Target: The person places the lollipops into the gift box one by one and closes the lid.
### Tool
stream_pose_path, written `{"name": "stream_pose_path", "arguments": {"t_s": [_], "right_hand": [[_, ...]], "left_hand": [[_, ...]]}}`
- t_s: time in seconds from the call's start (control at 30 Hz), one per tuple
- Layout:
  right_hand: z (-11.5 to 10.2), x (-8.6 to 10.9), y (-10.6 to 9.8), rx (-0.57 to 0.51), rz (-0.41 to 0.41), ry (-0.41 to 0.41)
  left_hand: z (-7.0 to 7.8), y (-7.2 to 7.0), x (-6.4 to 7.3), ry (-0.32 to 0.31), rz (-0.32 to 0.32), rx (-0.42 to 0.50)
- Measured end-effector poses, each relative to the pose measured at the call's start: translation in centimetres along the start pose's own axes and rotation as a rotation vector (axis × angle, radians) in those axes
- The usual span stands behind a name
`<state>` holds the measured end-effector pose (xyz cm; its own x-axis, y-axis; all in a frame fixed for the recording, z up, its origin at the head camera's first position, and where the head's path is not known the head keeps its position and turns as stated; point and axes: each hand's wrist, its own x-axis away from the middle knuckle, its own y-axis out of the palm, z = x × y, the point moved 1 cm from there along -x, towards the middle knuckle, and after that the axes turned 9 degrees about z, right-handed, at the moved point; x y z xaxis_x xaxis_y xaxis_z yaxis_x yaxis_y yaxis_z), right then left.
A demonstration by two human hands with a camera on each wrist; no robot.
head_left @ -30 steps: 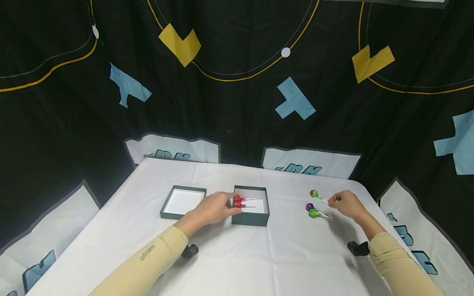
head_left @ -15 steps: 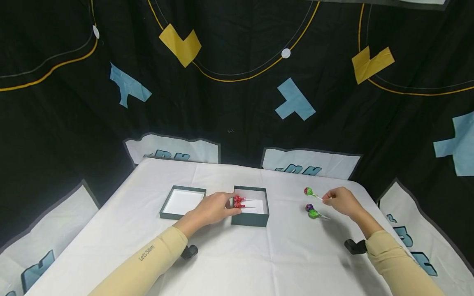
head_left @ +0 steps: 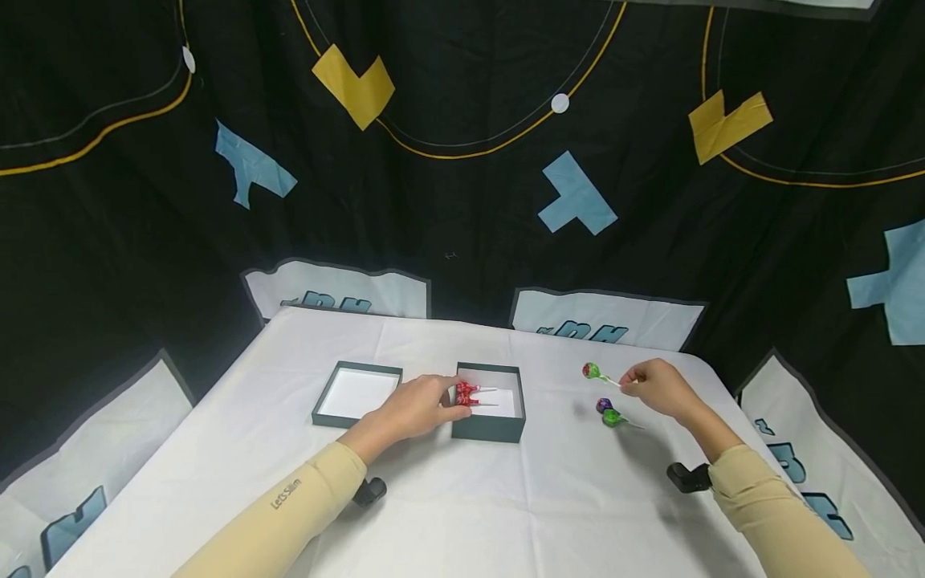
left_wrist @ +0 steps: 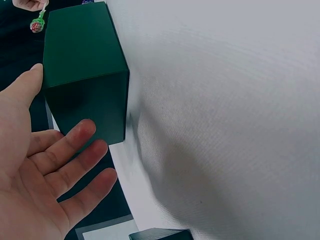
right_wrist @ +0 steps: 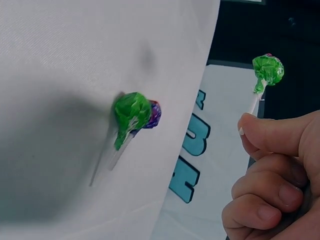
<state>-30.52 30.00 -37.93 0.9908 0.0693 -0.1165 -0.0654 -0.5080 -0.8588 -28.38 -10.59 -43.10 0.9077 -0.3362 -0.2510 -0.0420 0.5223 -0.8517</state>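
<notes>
My right hand (head_left: 661,389) pinches the white stick of a green-and-red wrapped lollipop (head_left: 591,371) between thumb and forefinger, holding it raised over the table. Below it, a green lollipop (right_wrist: 132,111) and a purple lollipop (right_wrist: 154,115) lie side by side on the cloth. My left hand (head_left: 419,404) rests at the left wall of a dark green box (head_left: 487,429), its fingers (left_wrist: 82,131) loosely spread in the left wrist view and the thumb at the box's edge. Inside the box, red lollipops (head_left: 466,393) lie against the left side, sticks pointing right.
A shallow dark green lid (head_left: 336,421) with a white inside lies left of the box. White cloth covers the table (head_left: 462,506). Behind it hangs a black curtain (head_left: 448,217) with taped shapes. A black wrist camera (head_left: 686,478) hangs under the right forearm.
My right hand has moved left and slightly up with the lollipop, toward the box. My left hand, the box and the red lollipops have stayed in place.
</notes>
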Motion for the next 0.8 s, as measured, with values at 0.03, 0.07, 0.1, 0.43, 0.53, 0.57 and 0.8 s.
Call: {"name": "stream_pose_path", "arguments": {"t_s": [0.03,0.07,0.1,0.43,0.53,0.57,0.8], "right_hand": [[-0.2,0.0,0.0,0.001,-0.002,-0.002],[-0.3,-0.1,0.0,0.003,-0.004,-0.002],[-0.5,-0.1,0.1,0.004,-0.006,-0.001],[-2.2,-0.5,0.3,0.003,-0.033,-0.038],[-2.9,-0.5,0.2,0.0,-0.044,-0.048],[-3.1,-0.5,0.2,-0.001,-0.052,-0.056],[-4.4,-0.6,0.5,0.009,-0.079,-0.073]], "left_hand": [[0.0,0.0,0.0,0.001,0.001,-0.001],[0.0,0.0,0.0,0.003,0.002,-0.002],[0.0,0.0,-0.1,0.003,0.002,-0.002],[-0.1,0.0,-0.1,0.0,0.004,0.003],[0.0,0.0,-0.1,0.0,0.004,0.004],[0.0,0.0,-0.1,0.001,0.003,0.003],[-0.1,0.1,-0.1,0.005,0.002,-0.007]]}}
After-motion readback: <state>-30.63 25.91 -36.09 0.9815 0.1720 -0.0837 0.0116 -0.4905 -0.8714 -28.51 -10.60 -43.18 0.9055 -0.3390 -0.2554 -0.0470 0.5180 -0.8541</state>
